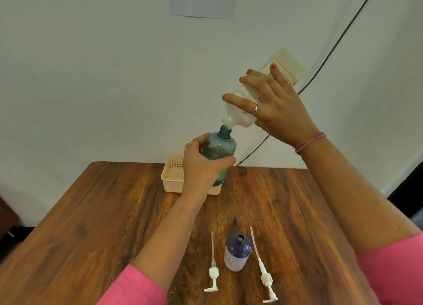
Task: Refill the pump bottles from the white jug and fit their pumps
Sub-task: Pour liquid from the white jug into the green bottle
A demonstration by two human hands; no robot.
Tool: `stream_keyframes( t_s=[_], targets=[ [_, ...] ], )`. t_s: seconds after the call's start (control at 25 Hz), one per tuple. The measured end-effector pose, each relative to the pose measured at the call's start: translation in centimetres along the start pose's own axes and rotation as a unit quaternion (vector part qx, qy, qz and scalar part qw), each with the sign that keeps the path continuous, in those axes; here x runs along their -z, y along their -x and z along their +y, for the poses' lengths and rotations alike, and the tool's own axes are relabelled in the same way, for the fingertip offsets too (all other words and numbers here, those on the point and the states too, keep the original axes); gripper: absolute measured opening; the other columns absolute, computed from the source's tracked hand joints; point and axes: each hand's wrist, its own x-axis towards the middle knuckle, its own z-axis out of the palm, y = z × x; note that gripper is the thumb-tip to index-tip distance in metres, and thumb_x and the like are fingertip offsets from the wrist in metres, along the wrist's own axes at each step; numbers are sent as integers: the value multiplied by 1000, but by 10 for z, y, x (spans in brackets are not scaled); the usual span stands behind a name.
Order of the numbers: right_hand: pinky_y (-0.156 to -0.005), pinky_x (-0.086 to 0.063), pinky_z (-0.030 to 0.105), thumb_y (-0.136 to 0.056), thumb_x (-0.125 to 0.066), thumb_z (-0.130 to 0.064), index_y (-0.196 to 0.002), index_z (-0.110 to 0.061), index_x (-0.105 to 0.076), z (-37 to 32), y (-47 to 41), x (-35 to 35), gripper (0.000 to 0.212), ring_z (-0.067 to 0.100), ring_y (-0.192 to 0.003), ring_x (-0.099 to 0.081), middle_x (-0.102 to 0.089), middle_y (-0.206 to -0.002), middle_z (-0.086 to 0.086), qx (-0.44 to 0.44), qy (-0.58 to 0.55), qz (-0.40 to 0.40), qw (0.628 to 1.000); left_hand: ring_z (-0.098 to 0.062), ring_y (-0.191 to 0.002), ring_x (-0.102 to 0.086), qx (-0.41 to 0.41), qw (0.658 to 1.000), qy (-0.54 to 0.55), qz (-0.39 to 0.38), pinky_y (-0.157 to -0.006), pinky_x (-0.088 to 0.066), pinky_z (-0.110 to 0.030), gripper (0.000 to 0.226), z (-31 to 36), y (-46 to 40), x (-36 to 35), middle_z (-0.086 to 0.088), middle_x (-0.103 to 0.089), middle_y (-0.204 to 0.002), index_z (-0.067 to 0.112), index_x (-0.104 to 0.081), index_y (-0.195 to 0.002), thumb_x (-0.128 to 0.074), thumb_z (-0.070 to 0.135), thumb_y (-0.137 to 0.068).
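My left hand (201, 165) grips a translucent teal bottle (219, 149), held up above the table with its open neck tilted to the right. My right hand (274, 107) holds the white jug (242, 114) tipped steeply down, and its spout touches the teal bottle's mouth. A purple bottle (238, 252) with an open neck stands on the table near me. Two white pumps with long tubes lie flat beside it, one to its left (212, 272) and one to its right (263, 272).
A cream plastic basket (174, 174) sits at the far edge of the wooden table (91, 224), partly hidden by my left hand. A black cable (332, 50) runs down the white wall behind the jug.
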Motion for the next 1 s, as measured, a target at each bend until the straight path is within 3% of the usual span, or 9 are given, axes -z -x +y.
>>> stream_keyframes(
  t_s=[0.56, 0.88, 1.0],
  targets=[
    [-112, -24, 51, -95, -58, -11, -143, -31, -38, -4, 0, -2, 56, 32, -128, -47, -53, -130, 14, 5, 18, 13, 1000, -7, -105, -51, 7, 1000, 6, -3, -72, -43, -11, 82, -1, 2, 2, 4, -52, -125, 26, -47, -128, -89, 14, -59],
    [-114, -22, 52, -92, -60, -12, -143, -29, -38, -11, 8, -2, 59, 32, -128, -46, -50, -130, 14, -35, -9, 4, 999, -10, -109, -52, 15, 1000, 11, -2, -78, -47, -16, 81, 0, 4, 4, 4, -53, -125, 26, -49, -128, -89, 13, -59],
    [-114, -21, 53, -86, -66, -10, -142, -29, -38, -15, 12, -3, 66, 33, -128, -45, -50, -130, 14, -66, -36, -8, 997, -8, -106, -52, 16, 1000, 11, -4, -74, -46, -12, 80, 0, 6, 4, 5, -53, -125, 25, -48, -129, -89, 12, -60]
  ],
)
